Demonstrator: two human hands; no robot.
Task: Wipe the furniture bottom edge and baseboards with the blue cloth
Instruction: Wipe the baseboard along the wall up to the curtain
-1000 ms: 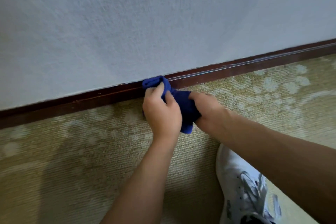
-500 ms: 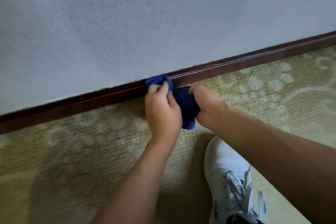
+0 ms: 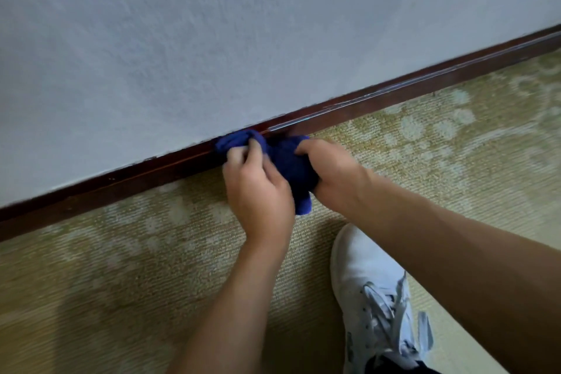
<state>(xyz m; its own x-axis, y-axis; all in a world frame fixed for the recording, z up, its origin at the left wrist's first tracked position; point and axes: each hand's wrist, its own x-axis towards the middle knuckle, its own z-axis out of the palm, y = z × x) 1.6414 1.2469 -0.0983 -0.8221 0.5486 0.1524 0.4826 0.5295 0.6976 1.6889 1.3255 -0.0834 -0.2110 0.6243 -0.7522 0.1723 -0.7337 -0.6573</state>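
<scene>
Since a second ago, both hands and the cloth (image 3: 291,167) have slid a little right along the baseboard (image 3: 394,94), and the shoe (image 3: 373,297) has crept nearer. From the head view, the left hand (image 3: 258,191) clenches the cloth's far end against the baseboard, while the right hand (image 3: 334,173) grips the bunched near part. Soft and light, the cloth folds easily; it is best gripped in a wad, fingers pressing behind the wiping face. The carpet (image 3: 121,282) lies below.
</scene>
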